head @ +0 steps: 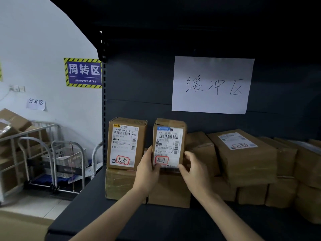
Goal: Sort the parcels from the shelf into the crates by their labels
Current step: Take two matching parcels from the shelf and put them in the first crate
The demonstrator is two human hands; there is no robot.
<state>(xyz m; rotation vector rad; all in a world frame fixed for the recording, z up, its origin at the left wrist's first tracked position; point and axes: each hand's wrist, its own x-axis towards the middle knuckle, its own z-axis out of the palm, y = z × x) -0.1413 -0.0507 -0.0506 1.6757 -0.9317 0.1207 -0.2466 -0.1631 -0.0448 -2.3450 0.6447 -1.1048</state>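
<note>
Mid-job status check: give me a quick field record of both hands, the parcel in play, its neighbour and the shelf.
left hand: grips the held parcel's lower left edge
right hand: holds its lower right corner
held parcel: upright, label facing camera
neighbour parcel: upright, to its left, apart, untouched
shelf: dark, stacked boxes to the right
paper sign: handwritten, on back panel

We see a small brown parcel (pixel 169 136) upright above stacked boxes (pixel 170 188) on the dark shelf (pixel 121 220), label facing us, red-circled mark low, just right of a second parcel (pixel 126 143).
</note>
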